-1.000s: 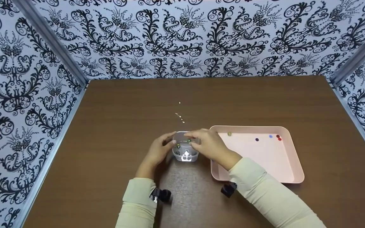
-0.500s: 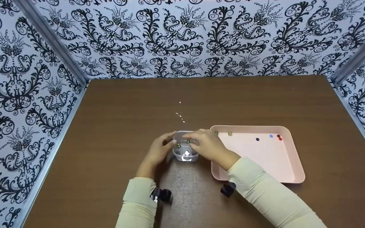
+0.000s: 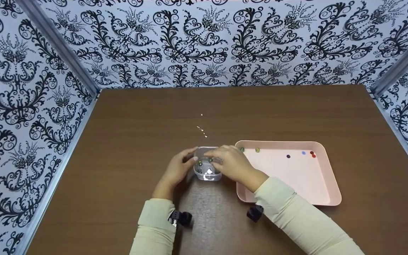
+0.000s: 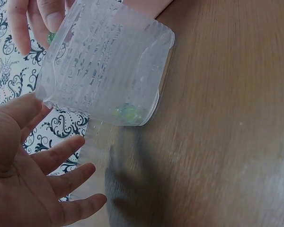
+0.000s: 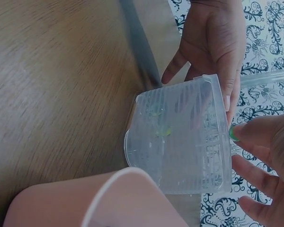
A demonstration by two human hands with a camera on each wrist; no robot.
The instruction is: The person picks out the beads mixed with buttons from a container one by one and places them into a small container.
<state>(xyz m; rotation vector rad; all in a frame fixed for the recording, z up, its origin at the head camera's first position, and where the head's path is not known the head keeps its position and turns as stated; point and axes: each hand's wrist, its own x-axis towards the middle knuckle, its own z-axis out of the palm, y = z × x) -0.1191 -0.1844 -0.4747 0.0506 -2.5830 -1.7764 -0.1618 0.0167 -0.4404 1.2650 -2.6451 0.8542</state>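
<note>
A clear plastic container stands on the table, with green-yellow marbles showing through its wall near the bottom. My left hand is at its left side. The thumb and forefinger reach the rim, and the other fingers spread out straight, apart from the wall. Over the container's opening, my right hand pinches a green marble between thumb and fingertips. In the left wrist view that marble shows just beyond the rim.
A pink tray stands to the right, partly under my right forearm. Along its far side lie two green-yellow marbles, a dark disc, a blue disc and red discs. Patterned walls border the table.
My right hand has shifted very slightly left over the container with the green marble. A marble in the tray's far left corner shows more clearly. My left hand has stayed put.
</note>
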